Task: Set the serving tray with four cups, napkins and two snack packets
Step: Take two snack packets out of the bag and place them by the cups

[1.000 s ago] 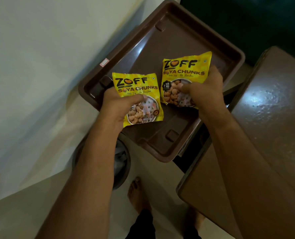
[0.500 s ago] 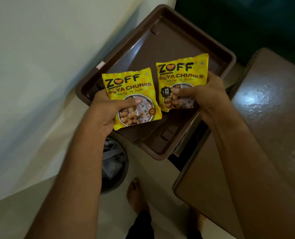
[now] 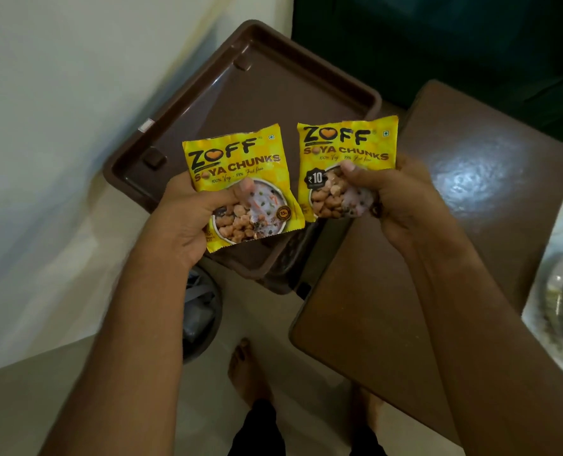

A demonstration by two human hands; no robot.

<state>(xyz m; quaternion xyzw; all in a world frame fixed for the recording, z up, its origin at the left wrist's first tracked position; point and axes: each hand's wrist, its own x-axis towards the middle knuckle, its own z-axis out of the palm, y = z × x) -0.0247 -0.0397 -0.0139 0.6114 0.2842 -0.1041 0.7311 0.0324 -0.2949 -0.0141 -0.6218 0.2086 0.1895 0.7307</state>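
Gripping yellow pkts over tray

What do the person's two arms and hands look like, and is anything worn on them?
Both forearms are bare to the frame's edge: no sleeves, watch or bracelets visible. The left hand and right hand wear no gloves, and no rings show. The visible thumbnails are short and unpainted.

you're standing in a home, by the look of it: bare feet on a pale tiled floor, a plain cream wall, a glossy brown table beside you and a small waste bin with a liner tucked under the brown plastic serving tray. shop-bought snack packets suit a household setting.
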